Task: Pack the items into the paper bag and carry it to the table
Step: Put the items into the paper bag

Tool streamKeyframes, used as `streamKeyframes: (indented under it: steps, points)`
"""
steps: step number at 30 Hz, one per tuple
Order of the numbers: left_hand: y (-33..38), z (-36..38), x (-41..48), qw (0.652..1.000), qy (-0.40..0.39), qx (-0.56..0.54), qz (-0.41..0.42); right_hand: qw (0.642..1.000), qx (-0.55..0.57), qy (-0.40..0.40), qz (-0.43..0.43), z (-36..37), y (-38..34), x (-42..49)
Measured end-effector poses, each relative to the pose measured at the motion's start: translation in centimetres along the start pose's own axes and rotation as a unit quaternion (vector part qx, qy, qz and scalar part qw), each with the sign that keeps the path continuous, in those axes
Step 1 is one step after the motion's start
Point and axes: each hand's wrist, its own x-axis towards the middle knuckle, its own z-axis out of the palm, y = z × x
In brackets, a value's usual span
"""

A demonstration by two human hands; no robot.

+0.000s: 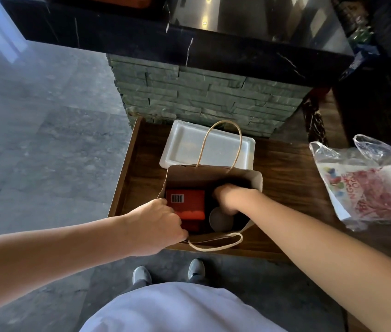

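Note:
A brown paper bag with twisted handles stands open on a low wooden counter. Inside lies a red box with a barcode label, and beside it a pale round lid or cup. My left hand pinches the bag's near left rim, fingers closed on the paper. My right hand reaches down into the bag, over the round item; its fingers are hidden in the dark interior, so what it grips cannot be told.
A white foam tray lies behind the bag against a stacked-stone pillar. A clear plastic bag with red print rests on the counter at right. A black marble ledge overhangs above. Grey floor is to the left.

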Motion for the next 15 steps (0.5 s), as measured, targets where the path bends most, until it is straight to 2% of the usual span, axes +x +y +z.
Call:
streamKeyframes:
  steps: [4,8,11,15]
  points:
    - [-0.2,0.1,0.0,1.000,-0.002,-0.003,-0.002,0.998,0.042,0.033,-0.016,-2.8,0.4,-1.1]
    - [-0.3,0.2,0.2,1.000,-0.003,-0.004,-0.009,0.991,0.092,0.065,-0.079,-3.2,-1.8,-0.4]
    - [-0.3,0.2,0.1,1.000,-0.002,-0.003,-0.017,0.992,0.049,0.044,-0.104,-1.2,-4.6,1.8]
    - [-0.5,0.1,-0.1,0.999,0.011,-0.010,-0.033,0.996,-0.005,0.032,-0.077,1.6,-6.4,5.0]
